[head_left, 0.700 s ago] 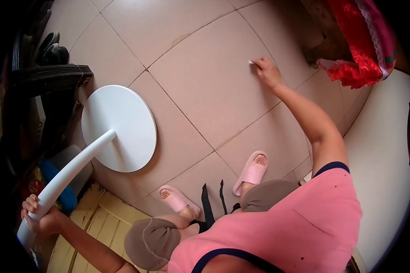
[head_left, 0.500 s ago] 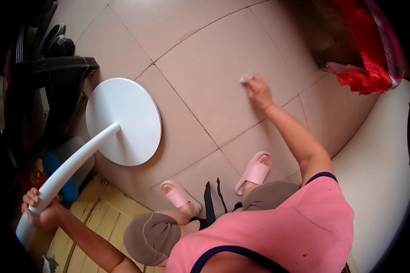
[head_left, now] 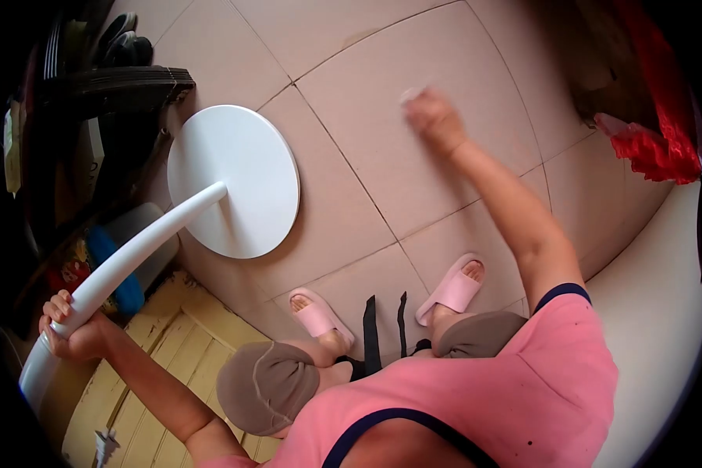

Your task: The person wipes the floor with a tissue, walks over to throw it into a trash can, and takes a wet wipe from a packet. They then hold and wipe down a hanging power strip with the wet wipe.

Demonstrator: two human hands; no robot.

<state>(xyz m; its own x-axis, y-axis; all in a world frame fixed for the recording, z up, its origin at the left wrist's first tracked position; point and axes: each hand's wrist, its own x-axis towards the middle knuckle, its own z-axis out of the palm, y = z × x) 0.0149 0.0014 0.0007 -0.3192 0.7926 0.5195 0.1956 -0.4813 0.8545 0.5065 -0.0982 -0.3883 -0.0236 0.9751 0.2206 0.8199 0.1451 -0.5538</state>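
Note:
My left hand (head_left: pixel 74 327) is wrapped round a white pole (head_left: pixel 132 253) at the lower left. The pole runs up to a round white base (head_left: pixel 261 168), which is tipped so that its disc faces me. Out over the floor tiles, my right hand (head_left: pixel 437 121) is closed and smeared by motion. A small whitish wad (head_left: pixel 408 95) shows at its fingertips; its kind is too blurred to make out. Nothing else lies near the right hand.
Dark shelving with shoes (head_left: pixel 121 43) stands at the upper left. A yellow wooden panel (head_left: pixel 164 351) is below the pole. Red lacy cloth (head_left: pixel 651 152) hangs at the right, above a pale curved surface (head_left: pixel 639 296). My feet wear pink slippers (head_left: pixel 452 290).
My right hand has moved up and slightly left with the whitish wad. The whole view has shifted somewhat; my left hand keeps its grip on the pole.

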